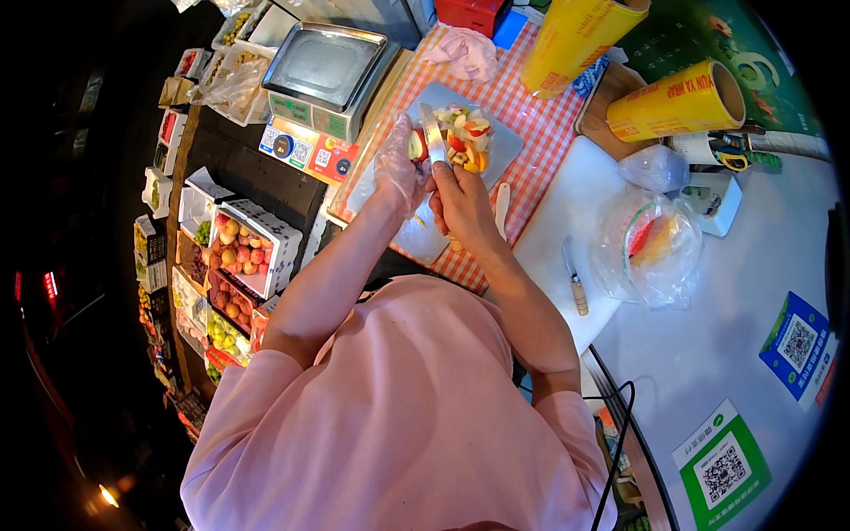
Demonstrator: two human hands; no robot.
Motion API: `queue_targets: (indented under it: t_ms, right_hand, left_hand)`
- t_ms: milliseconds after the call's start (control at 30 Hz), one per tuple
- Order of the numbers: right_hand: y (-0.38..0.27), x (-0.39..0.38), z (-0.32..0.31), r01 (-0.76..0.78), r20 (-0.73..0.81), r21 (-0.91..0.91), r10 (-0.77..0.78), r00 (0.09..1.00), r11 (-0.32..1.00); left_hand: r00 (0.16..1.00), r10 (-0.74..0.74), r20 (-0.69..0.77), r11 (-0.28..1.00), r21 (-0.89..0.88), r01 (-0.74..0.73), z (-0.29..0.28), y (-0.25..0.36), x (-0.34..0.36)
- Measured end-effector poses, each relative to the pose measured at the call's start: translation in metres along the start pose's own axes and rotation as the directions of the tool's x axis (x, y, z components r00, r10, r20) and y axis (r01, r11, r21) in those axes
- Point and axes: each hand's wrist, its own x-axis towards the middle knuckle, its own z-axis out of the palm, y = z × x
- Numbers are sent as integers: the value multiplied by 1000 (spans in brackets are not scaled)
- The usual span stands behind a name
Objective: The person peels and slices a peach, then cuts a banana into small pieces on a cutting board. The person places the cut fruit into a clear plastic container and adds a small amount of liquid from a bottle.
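Observation:
My left hand, in a clear plastic glove, is closed around a red-skinned, pale-fleshed piece of fruit that looks like apple. My bare right hand grips a knife by its handle, which the fingers mostly hide. The broad blade points away from me, close against the fruit's right side; whether it cuts in, I cannot tell. Just right of the blade, cut fruit in white, red and orange pieces is heaped over a pale blue tray. A white-handled utensil lies beside my right wrist.
A red-and-white checked cloth lies under the tray. On the right are a white cutting board, a second knife, bagged cut fruit and yellow wrap rolls. A weighing scale and fruit crates stand left.

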Motion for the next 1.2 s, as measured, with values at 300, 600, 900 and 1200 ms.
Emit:
queue_targets:
  t_ms: [300,600,900,1200]
  right_hand:
    - [-6,-3,5,-81,13,112,80,997,990]
    - [-4,-4,15,-144,65,242,132,989,959]
    - [7,1,7,-61,38,-11,61,997,998]
    - [22,7,13,175,-124,-737,-384,915,653]
  left_hand:
    - [991,131,-39,977,172,-122,-4,1,1]
    - [991,126,-41,978,171,-118,-16,2,6]
    - [944,247,-220,968,111,-227,-4,-10,11]
    - [939,214,-270,970,168,-173,5,-8,15]
